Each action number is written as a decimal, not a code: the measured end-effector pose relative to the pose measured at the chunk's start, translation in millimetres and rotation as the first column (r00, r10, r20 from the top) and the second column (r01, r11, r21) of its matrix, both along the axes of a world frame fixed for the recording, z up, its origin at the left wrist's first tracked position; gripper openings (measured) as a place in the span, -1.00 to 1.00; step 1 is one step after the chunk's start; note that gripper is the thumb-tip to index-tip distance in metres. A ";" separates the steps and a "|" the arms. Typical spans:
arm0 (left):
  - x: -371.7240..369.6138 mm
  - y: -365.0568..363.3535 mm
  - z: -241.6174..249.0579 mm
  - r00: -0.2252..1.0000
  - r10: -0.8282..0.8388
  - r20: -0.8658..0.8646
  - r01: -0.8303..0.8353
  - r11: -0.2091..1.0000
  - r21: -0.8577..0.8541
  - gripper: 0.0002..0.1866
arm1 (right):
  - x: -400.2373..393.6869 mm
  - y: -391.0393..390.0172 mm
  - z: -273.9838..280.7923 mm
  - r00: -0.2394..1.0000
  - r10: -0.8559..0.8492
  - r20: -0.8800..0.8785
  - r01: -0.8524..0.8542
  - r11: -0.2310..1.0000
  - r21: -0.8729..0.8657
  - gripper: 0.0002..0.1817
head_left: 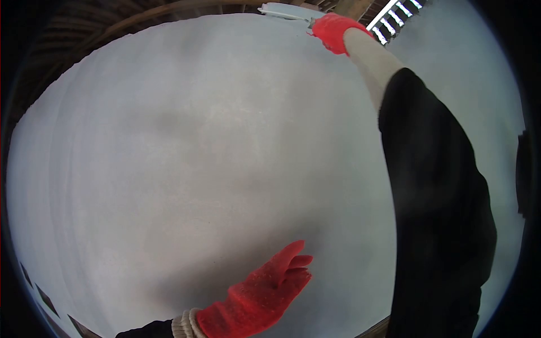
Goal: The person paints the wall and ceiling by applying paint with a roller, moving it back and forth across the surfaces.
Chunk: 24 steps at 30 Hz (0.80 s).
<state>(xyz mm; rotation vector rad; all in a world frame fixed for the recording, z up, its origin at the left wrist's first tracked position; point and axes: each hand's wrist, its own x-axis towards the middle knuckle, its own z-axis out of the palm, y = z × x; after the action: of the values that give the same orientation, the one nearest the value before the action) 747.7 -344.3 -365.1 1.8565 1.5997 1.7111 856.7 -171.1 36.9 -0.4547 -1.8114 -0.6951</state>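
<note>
Reaching up to the top edge of the pale wall (225, 141), my right hand (337, 32) in a red glove is closed around the handle of a paint roller (290, 11). Its white sleeve lies sideways along the wall's upper edge, and a thin wire frame runs from it into my fist. The grip itself is hidden by the glove. Low in the view, my left hand (262, 293), also in a red glove with a knitted cuff, is held up in front of the wall. Its fingers are stretched out and nothing is in them.
Dark wooden roof beams (169, 11) curve along the top. A slatted opening (394, 19) lets in light at the upper right. More pale wall continues right of my black sleeve (439, 186). A dark object (524, 174) shows at the right edge.
</note>
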 end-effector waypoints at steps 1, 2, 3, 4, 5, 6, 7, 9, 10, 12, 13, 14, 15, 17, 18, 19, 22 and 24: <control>2.8 -4.5 -0.2 1.000 0.000 0.008 0.000 1.000 0.002 -0.48 | -21.5 13.8 14.8 0.998 -0.005 -0.055 0.011 0.994 0.108 -0.72; 5.7 -9.9 -1.2 0.999 0.038 0.026 -0.037 0.999 -0.037 -0.49 | -36.6 22.2 21.4 0.993 0.001 -0.114 0.024 0.977 0.213 -0.69; 7.3 -14.1 -3.4 0.996 0.080 0.041 -0.077 0.994 -0.072 -0.50 | -44.9 19.9 16.2 0.994 0.007 -0.111 0.018 0.976 0.219 -0.69; 7.7 -15.3 -15.5 0.995 0.089 0.044 -0.086 0.994 -0.069 -0.50 | -53.9 17.3 2.8 0.955 0.213 -0.205 -0.187 0.972 0.140 -0.55; 9.3 -15.0 -34.3 0.993 0.114 -0.022 -0.113 0.993 0.046 -0.56 | -59.9 15.4 -9.6 0.864 0.396 -0.310 -0.392 0.917 0.077 -0.37; 8.4 -13.6 -47.7 0.986 0.143 -0.085 -0.128 0.979 0.160 -0.62 | -54.7 12.4 -15.0 0.867 0.408 -0.287 -0.429 0.903 -0.011 -0.39; 10.7 -14.7 -50.5 0.986 0.145 -0.080 -0.132 0.979 0.155 -0.62 | -56.2 15.5 -15.7 0.868 0.409 -0.283 -0.431 0.902 -0.018 -0.39; 18.7 -15.8 -57.8 0.985 0.077 0.152 -0.063 0.994 -0.095 -0.50 | -61.8 28.2 -18.9 0.771 0.477 -0.422 -0.501 0.863 0.061 -0.56; 18.4 -13.4 -63.8 0.984 0.072 0.162 -0.055 0.992 -0.110 -0.50 | -68.1 38.9 -24.4 0.684 0.544 -0.486 -0.571 0.814 0.108 -0.52; 18.0 -9.4 -83.4 0.991 -0.035 0.126 0.031 0.999 0.035 -0.51 | -55.8 55.8 -56.4 0.589 0.695 -0.412 -0.745 0.665 0.055 -0.49; 18.7 -7.4 -88.6 0.988 -0.041 0.150 0.039 0.999 0.014 -0.51 | -42.0 55.9 -79.3 0.437 0.829 -0.350 -0.882 0.470 0.011 -0.47; 20.4 -5.6 -92.3 0.990 -0.050 0.131 0.047 0.999 0.021 -0.51 | -25.1 43.2 -113.5 0.421 0.830 -0.365 -0.887 0.461 0.027 -0.47; 23.4 -4.3 -97.9 0.991 -0.058 0.117 0.056 0.998 0.023 -0.52 | -9.1 29.8 -152.5 0.406 0.830 -0.383 -0.891 0.452 0.037 -0.48; 29.0 3.2 -113.1 0.984 -0.052 0.170 0.057 0.998 -0.024 -0.53 | 6.1 35.0 -203.3 0.424 0.751 -0.506 -0.864 0.502 0.021 -0.43; 30.7 9.7 -122.4 0.984 -0.049 0.170 0.057 0.997 -0.044 -0.53 | 18.1 34.3 -231.2 0.468 0.692 -0.549 -0.832 0.554 -0.012 -0.45; 31.7 15.7 -131.1 0.985 -0.042 0.166 0.053 0.996 -0.066 -0.54 | 27.4 36.8 -257.9 0.506 0.629 -0.591 -0.799 0.600 -0.045 -0.46; 30.3 49.2 -170.6 0.964 -0.111 0.241 0.134 0.988 -0.080 -0.54 | 56.1 103.7 -339.9 0.550 0.608 -0.573 -0.754 0.656 -0.027 -0.43; 37.6 70.7 -183.2 0.910 -0.187 0.370 0.266 0.948 -0.176 -0.50 | 80.3 113.7 -421.5 0.626 0.530 -0.572 -0.717 0.680 -0.155 -0.42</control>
<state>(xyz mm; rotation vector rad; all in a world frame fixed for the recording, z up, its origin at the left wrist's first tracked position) 785.3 -273.6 -548.3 1.4668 1.3141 1.5768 936.9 -57.4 -384.5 -0.1632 -1.4504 0.2741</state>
